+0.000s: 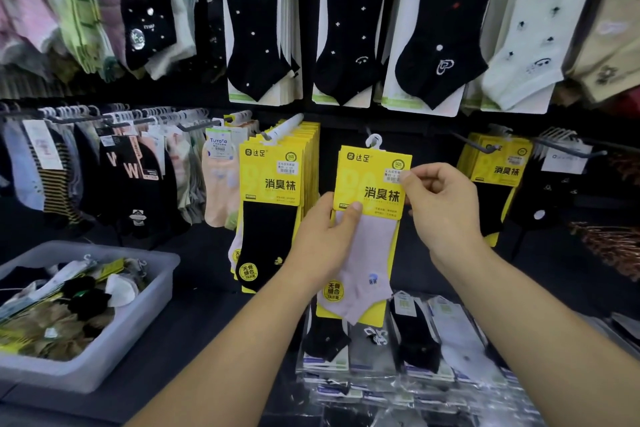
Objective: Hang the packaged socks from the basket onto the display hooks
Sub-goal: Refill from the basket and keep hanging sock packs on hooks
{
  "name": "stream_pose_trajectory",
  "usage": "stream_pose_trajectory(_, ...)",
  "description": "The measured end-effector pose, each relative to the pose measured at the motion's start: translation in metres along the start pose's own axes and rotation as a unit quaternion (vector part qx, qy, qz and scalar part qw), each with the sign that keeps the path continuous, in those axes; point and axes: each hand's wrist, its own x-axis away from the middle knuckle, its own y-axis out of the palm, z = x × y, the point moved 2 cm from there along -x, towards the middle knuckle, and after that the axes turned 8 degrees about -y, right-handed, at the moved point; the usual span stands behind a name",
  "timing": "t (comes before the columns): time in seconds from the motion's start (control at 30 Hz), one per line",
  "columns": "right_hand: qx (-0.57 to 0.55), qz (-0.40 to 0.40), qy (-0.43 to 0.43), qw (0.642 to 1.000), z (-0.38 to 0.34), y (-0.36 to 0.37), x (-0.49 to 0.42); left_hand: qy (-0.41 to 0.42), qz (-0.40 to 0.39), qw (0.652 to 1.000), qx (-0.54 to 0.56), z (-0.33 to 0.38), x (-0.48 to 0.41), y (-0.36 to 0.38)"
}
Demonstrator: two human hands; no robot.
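Fingers [351, 215] of left hand [329, 236] and right hand [443, 204] pinch the sock pack [372, 184] beside the hung packs [273, 177], to steady its hanger [374, 141].

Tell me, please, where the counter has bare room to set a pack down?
Bare dark counter lies between the grey basket and the stack of bagged socks. The hooks above the basket are crowded with socks.

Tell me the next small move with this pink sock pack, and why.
Probably ease the pink sock pack up and forward so its white hanger slips over the dark hook just behind it. The left hand and right hand both pinch the pack, and I cannot tell whether the hanger is seated yet.
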Motion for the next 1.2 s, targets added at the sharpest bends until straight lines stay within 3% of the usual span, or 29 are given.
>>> stream_pose_trajectory(0.27,0.020,-0.025,-0.005,0.999,0.011,0.004,-0.004,-0.016,0.023,0.999,-0.017,-0.002,0.004,0.001)
stream_pose_trajectory(0.33,0.034,-0.036,-0.012,0.999,0.014,0.004,-0.004,-0.011,0.029,0.993,-0.117,0.000,0.005,-0.002)
stream_pose_trajectory(0.43,0.039,-0.036,-0.032,0.998,0.019,0.001,-0.002,-0.015,0.064,0.954,-0.294,0.009,0.007,-0.006)
stream_pose_trajectory(0.5,0.052,-0.030,-0.047,0.997,0.023,0.000,0.002,-0.019,0.085,0.944,-0.317,0.017,0.006,-0.007)
stream_pose_trajectory(0.6,0.092,-0.073,-0.041,0.992,0.030,0.003,0.005,-0.015,0.082,0.968,-0.238,0.026,0.003,0.000)
stream_pose_trajectory(0.7,0.085,-0.145,-0.040,0.985,0.032,0.014,0.009,0.003,0.060,0.995,-0.075,0.025,-0.011,0.014)
stream_pose_trajectory(0.83,0.078,-0.189,-0.063,0.977,0.037,0.029,0.009,-0.029,0.050,0.993,0.104,0.017,-0.035,0.030)
stream_pose_trajectory(1.03,0.112,-0.195,-0.081,0.971,0.051,0.043,-0.022,-0.034,0.100,0.989,0.101,0.017,-0.076,0.033)
stream_pose_trajectory(1.2,0.144,-0.201,-0.069,0.966,0.069,0.049,-0.043,-0.078,0.083,0.993,0.041,0.016,-0.095,0.039)
